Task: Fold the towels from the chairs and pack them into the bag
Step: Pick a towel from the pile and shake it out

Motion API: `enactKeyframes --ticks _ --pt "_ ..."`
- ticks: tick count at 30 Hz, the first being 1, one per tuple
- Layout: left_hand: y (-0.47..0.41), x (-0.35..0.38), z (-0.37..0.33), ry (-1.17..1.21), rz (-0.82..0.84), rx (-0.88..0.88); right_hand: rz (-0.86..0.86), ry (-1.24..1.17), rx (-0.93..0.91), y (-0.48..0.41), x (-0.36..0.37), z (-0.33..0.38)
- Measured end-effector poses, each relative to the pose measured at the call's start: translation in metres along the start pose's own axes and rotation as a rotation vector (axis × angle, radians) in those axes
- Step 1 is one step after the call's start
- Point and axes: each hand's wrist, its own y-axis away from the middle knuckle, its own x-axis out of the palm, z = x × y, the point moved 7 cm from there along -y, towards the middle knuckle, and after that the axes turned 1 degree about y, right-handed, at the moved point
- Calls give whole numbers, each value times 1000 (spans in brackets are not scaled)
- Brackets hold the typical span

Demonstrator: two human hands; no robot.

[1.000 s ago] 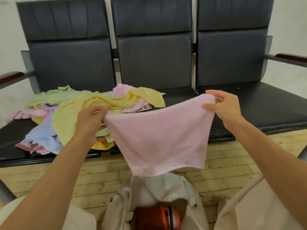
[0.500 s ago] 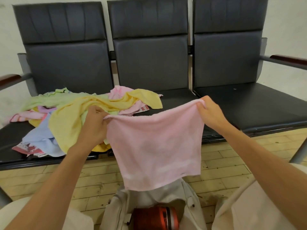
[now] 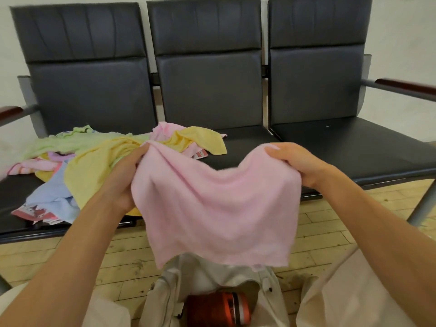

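Observation:
A pink towel (image 3: 212, 204) hangs in front of me, its top edge sagging in the middle. My left hand (image 3: 125, 178) grips its upper left corner and my right hand (image 3: 297, 161) grips its upper right corner. Below the towel, on the floor between my knees, stands an open beige bag (image 3: 207, 286) with a red object (image 3: 219, 310) inside. A heap of towels (image 3: 94, 159) in yellow, green, blue and pink lies on the left and middle seats of a row of black chairs (image 3: 354, 147).
The right seat (image 3: 368, 142) carries nothing. Armrests (image 3: 405, 86) stick out at both ends of the row. A metal chair leg (image 3: 422, 208) stands at the right. Wooden floorboards (image 3: 318, 227) run under the chairs. My knees in light trousers flank the bag.
My hands have come closer together and lower, so the pink towel's top edge went from taut to sagging. The towel now hangs nearer the bag.

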Motion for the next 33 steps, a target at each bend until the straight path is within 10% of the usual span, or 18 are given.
enactKeyframes --ticks 4,10,20,33 --pt "2 -1 -17 -2 -13 112 -258 -143 -86 3 -25 11" --pt "-12 -25 -36 -980 -357 635 -668 509 -290 -7 -55 19" --pt "-14 -30 -37 -1060 -306 682 -685 720 -314 -4 -60 14" --pt "-12 -31 -38 -1075 -366 725 -718 315 -233 -6 -62 10"
